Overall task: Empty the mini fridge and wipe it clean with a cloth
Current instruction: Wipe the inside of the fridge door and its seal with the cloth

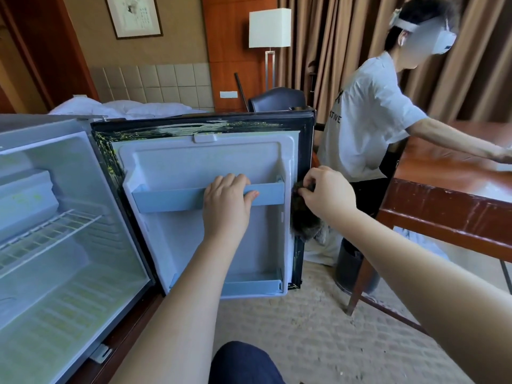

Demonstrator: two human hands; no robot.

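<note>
A person's left hand (225, 199) grips the upper rail (177, 199) of the mini fridge (55, 217) door (210, 159), apparently steadying it, while the right hand (327, 196) pinches a dark cloth (303, 220) against the door's outer edge, seemingly wiping the seal. The shelves appear emptied.

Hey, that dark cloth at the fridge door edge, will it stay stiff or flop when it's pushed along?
Probably floppy: the dark cloth sags in folds below the right hand, which pinches its top. It looks light, since a fingertip pinch holds it. Its fuzzy surface likely drags rather than slips on the door edge.
</note>
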